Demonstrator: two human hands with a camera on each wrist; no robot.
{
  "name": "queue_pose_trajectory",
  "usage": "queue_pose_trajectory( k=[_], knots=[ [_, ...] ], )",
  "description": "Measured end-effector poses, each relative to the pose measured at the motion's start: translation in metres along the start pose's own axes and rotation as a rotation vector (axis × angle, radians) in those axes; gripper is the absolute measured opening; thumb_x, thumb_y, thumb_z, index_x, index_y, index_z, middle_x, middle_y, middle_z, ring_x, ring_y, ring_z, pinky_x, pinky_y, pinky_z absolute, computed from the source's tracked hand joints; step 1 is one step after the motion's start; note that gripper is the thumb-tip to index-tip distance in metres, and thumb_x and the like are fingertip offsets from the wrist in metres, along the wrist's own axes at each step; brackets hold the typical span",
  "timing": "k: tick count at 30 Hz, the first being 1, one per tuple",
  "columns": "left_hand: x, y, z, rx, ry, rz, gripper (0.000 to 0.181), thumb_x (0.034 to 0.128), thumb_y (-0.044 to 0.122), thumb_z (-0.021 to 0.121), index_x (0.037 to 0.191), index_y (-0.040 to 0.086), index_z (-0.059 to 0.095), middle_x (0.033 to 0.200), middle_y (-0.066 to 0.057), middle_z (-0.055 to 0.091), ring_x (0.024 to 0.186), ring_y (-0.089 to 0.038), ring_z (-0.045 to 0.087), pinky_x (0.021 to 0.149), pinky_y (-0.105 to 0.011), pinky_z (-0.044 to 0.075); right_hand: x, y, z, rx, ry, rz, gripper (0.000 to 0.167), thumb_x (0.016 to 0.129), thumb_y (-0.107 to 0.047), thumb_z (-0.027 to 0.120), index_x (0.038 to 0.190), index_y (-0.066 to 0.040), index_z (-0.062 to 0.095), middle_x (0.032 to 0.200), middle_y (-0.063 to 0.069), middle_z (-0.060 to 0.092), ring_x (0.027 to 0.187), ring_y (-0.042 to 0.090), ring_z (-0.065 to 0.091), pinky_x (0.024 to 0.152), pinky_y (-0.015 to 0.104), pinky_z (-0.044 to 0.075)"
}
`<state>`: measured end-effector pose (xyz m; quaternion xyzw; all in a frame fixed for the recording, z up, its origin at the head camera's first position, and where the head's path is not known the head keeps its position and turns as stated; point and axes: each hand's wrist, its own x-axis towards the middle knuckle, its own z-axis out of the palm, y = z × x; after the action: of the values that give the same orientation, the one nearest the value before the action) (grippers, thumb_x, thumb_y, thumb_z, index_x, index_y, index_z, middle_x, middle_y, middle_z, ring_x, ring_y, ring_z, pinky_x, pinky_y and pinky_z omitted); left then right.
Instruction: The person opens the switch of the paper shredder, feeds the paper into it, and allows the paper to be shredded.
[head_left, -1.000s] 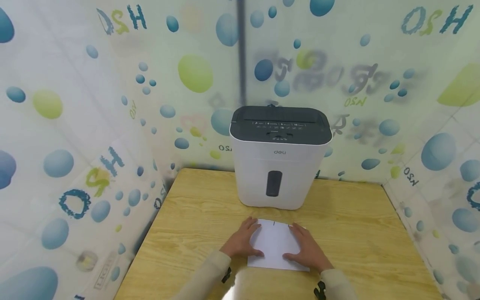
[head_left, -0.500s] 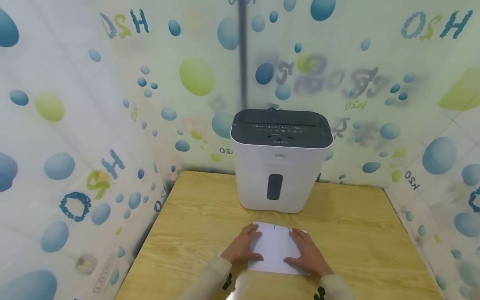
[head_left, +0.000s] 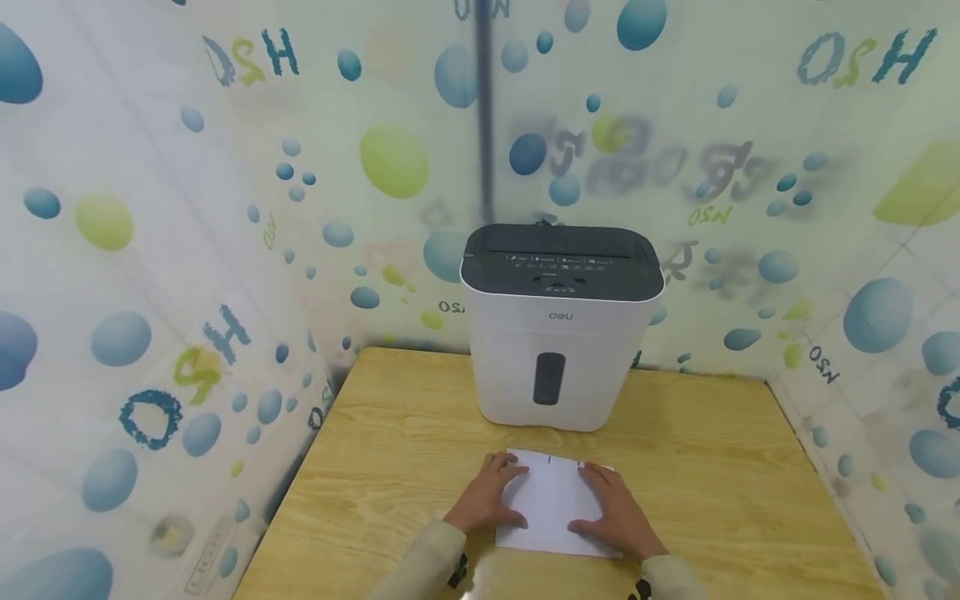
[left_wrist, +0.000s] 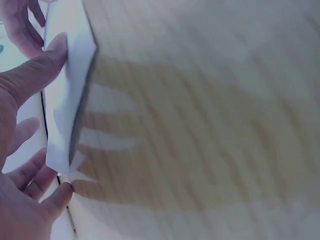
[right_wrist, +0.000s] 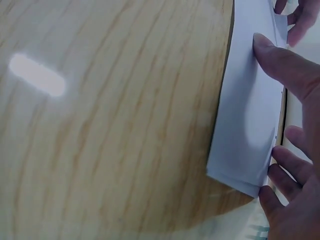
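White paper (head_left: 551,504), apparently folded or several sheets deep, lies in front of the person with two short dark marks near its far edge. My left hand (head_left: 489,498) holds its left side, thumb on the upper face and fingers spread toward the far corner. On the right side my right hand (head_left: 618,512) holds it in the same way. The left wrist view shows the near part of the paper (left_wrist: 70,85) casting a shadow over wood grain. In the right wrist view the thumb (right_wrist: 275,55) presses on the paper, with fingertips at its far edge.
A white deli paper shredder (head_left: 510,358) with a dark top (head_left: 558,262) stands upright behind the paper. Both are on a wooden table (head_left: 382,433). Patterned curtains or sheets (head_left: 390,83) with blue and green dots enclose the table at the back and sides.
The whole head view has shifted slightly downward, shredder and table included. Both hands keep their places on the paper, with no clear movement against it.
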<state>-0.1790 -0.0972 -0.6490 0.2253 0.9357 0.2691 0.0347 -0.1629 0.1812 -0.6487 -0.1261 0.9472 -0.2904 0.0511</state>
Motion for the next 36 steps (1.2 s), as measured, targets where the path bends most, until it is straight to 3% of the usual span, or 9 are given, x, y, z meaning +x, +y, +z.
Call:
queue_pose_trajectory(
  k=[4, 7, 14, 18, 23, 26, 31, 33, 36],
  knots=[
    [0.004, 0.008, -0.005, 0.031, 0.013, -0.019, 0.098, 0.0602, 0.041, 0.099, 0.146, 0.02, 0.057, 0.133, -0.002, 0.053, 0.119, -0.018, 0.046, 0.101, -0.032, 0.051, 0.001, 0.0, 0.001, 0.018, -0.004, 0.004, 0.098, 0.069, -0.046, 0.094, 0.15, -0.011, 0.05, 0.158, 0.014, 0.044, 0.146, 0.038, 0.04, 0.119, 0.059, 0.035],
    [0.008, 0.012, -0.007, 0.028, 0.016, -0.044, 0.091, 0.0624, 0.036, 0.099, 0.143, 0.018, 0.06, 0.122, 0.0, 0.053, 0.111, -0.014, 0.045, 0.094, -0.029, 0.051, 0.002, 0.0, 0.003, 0.036, -0.004, 0.009, 0.099, 0.069, -0.044, 0.094, 0.15, -0.011, 0.049, 0.158, 0.014, 0.043, 0.147, 0.039, 0.038, 0.119, 0.06, 0.035],
    [0.014, 0.011, -0.006, -0.012, 0.089, -0.034, 0.022, 0.0831, 0.005, 0.082, 0.102, 0.016, 0.078, 0.092, 0.003, 0.06, 0.089, -0.008, 0.054, 0.077, -0.023, 0.051, 0.005, 0.0, 0.003, 0.058, -0.007, 0.042, 0.104, 0.066, -0.042, 0.096, 0.152, -0.012, 0.047, 0.16, 0.014, 0.04, 0.148, 0.04, 0.033, 0.118, 0.062, 0.035],
    [0.015, 0.006, -0.007, -0.113, 0.141, -0.01, 0.021, 0.0839, -0.005, 0.076, 0.089, 0.015, 0.08, 0.084, 0.005, 0.065, 0.079, -0.005, 0.061, 0.072, -0.021, 0.054, 0.005, -0.003, 0.002, 0.074, -0.015, 0.082, 0.108, 0.065, -0.04, 0.097, 0.154, -0.011, 0.044, 0.162, 0.015, 0.037, 0.148, 0.042, 0.029, 0.116, 0.065, 0.035],
    [0.013, 0.001, -0.007, -0.21, 0.181, 0.049, 0.029, 0.0801, -0.016, 0.069, 0.081, 0.011, 0.081, 0.081, 0.004, 0.066, 0.079, -0.007, 0.065, 0.073, -0.019, 0.056, 0.006, -0.006, -0.001, 0.07, 0.015, 0.089, 0.111, 0.064, -0.035, 0.098, 0.155, -0.008, 0.041, 0.161, 0.016, 0.034, 0.147, 0.041, 0.029, 0.116, 0.062, 0.037],
    [0.012, -0.001, -0.006, -0.25, 0.185, 0.052, 0.032, 0.0791, -0.018, 0.065, 0.08, 0.01, 0.081, 0.081, 0.004, 0.067, 0.079, -0.005, 0.063, 0.073, -0.019, 0.055, 0.007, -0.007, -0.003, 0.026, 0.09, 0.051, 0.094, 0.069, -0.029, 0.096, 0.149, -0.006, 0.05, 0.154, 0.016, 0.042, 0.141, 0.039, 0.036, 0.112, 0.06, 0.043],
    [0.012, 0.0, -0.009, -0.31, 0.194, 0.027, 0.033, 0.0794, -0.018, 0.064, 0.08, 0.01, 0.08, 0.084, 0.002, 0.069, 0.081, -0.003, 0.063, 0.074, -0.019, 0.054, 0.007, -0.006, -0.012, -0.051, 0.253, -0.028, 0.03, 0.085, -0.014, 0.083, 0.112, -0.008, 0.073, 0.119, 0.009, 0.065, 0.114, 0.03, 0.058, 0.094, 0.05, 0.055],
    [0.012, 0.001, -0.012, -0.335, 0.193, 0.007, 0.029, 0.0832, -0.015, 0.067, 0.083, 0.011, 0.08, 0.086, 0.001, 0.071, 0.082, -0.004, 0.064, 0.074, -0.02, 0.055, 0.007, -0.006, -0.017, -0.033, 0.265, -0.038, 0.011, 0.089, -0.011, 0.078, 0.099, -0.01, 0.076, 0.103, 0.003, 0.067, 0.098, 0.022, 0.063, 0.084, 0.041, 0.056],
    [0.014, 0.0, -0.016, -0.371, 0.182, -0.052, 0.018, 0.0898, -0.004, 0.071, 0.09, 0.012, 0.079, 0.091, 0.001, 0.074, 0.084, -0.004, 0.066, 0.075, -0.021, 0.055, 0.009, -0.005, -0.022, 0.007, 0.231, -0.018, 0.005, 0.093, -0.011, 0.074, 0.096, -0.013, 0.078, 0.094, -0.002, 0.069, 0.087, 0.014, 0.064, 0.076, 0.034, 0.055]
  ],
)
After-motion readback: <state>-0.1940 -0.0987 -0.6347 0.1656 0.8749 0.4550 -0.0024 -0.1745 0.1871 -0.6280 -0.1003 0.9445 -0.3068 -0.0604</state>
